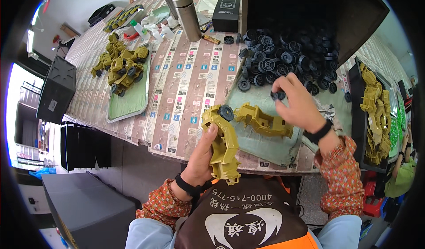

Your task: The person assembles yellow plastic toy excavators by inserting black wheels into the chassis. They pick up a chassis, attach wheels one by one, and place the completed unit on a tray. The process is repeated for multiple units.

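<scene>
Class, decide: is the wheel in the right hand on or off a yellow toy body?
Off: the right hand holds the wheel apart from the gripped yellow body and the loose yellow body.

I face a desk [177,87] with printed covering, grey floor [137,153] below, a pale wall [84,3] beyond, and bright light [15,111] leftward.

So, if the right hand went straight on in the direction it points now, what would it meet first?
Probably the heap of black wheels, beyond the held wheel in the right hand, though its height above the table is unclear.
</scene>
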### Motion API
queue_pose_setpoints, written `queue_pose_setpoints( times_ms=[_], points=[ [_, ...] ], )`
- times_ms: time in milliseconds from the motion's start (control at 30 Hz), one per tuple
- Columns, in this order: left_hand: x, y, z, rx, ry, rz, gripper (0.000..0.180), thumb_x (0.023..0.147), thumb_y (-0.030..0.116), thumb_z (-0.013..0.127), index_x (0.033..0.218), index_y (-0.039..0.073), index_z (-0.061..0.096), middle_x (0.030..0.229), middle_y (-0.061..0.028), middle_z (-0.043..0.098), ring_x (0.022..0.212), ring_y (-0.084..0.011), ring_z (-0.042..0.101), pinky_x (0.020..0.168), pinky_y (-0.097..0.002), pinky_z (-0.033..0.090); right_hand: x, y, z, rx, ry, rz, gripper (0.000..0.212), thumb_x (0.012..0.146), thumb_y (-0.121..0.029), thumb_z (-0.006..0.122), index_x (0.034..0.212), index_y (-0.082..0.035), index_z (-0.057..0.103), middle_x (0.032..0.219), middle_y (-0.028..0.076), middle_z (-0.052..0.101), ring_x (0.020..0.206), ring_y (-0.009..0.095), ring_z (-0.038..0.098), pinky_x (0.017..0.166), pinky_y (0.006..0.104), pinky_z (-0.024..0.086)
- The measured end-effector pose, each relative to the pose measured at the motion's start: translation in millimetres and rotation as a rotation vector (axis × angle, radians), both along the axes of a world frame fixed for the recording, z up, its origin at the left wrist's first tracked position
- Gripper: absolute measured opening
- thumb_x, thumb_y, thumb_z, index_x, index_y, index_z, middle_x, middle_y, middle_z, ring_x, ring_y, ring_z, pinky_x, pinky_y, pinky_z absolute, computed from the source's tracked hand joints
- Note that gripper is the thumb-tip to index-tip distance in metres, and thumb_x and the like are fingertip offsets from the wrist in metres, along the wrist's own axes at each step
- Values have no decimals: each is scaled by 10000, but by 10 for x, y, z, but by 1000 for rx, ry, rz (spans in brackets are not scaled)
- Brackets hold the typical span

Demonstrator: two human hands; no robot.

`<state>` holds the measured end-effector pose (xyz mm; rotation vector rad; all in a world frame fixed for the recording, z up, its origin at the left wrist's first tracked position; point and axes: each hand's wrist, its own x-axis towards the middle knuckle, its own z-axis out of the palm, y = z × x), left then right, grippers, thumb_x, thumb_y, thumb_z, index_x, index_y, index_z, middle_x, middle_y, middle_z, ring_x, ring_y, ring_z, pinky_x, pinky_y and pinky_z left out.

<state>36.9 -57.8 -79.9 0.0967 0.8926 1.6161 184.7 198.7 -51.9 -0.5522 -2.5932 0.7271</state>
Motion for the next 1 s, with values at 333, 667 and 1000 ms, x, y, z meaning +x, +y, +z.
queue_pose_setpoints(
  times_ms=[333, 667, 1000],
  points=[
    [76, 112, 60, 20, 99, 90, 492, 1081, 533, 442, 1264, 94, 568, 1032, -46, 663, 881, -149, 670, 763, -311, 573, 216, -1142, 262, -294, 41, 354, 361, 712, -37, 640, 1062, -56, 554, 990, 168, 463, 870, 368, 544, 735, 452, 486],
    [176, 113, 149, -25, 212, 229, 420, 1080, 484, 488, 1253, 107, 557, 1041, -25, 651, 870, -119, 660, 748, -290, 565, 269, -1315, -15, -932, 196, 267, 547, 843, 58, 712, 1349, -45, 528, 1189, 57, 515, 1109, 150, 574, 946, 299, 537],
    [126, 81, 196, 5, 150, 175, 416, 1049, 380, 606, 1332, 142, 415, 1077, -32, 589, 859, -113, 646, 665, -280, 608, 369, -1312, -118, -1026, 213, 231, 542, 855, 51, 746, 1356, -38, 560, 1195, 36, 560, 1027, 116, 585, 940, 275, 544]
  ],
)
